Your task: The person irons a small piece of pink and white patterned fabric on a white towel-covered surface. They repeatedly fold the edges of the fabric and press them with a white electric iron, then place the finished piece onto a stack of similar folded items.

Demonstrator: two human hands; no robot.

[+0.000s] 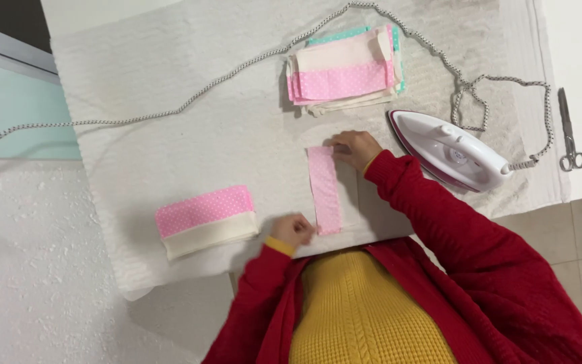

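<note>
Both hands pin a pink strip (pixel 325 189) mid-towel (pixel 170 135). The left hand (pixel 292 230), fingers curled together, presses its near end; the right hand (pixel 356 148), fingers together and flat, holds the far end. At twelve o'clock sits a fabric stack (pixel 345 71), at three the iron (pixel 449 152), at nine a folded piece (pixel 205 220). Scissors (pixel 569 131) lie far right.

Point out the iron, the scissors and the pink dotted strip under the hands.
iron (pixel 449 149): head view, on the white top of its body.
scissors (pixel 567 128): head view, on the blades above the handle loops.
pink dotted strip (pixel 325 192): head view, on its middle, between the two hands.
</note>
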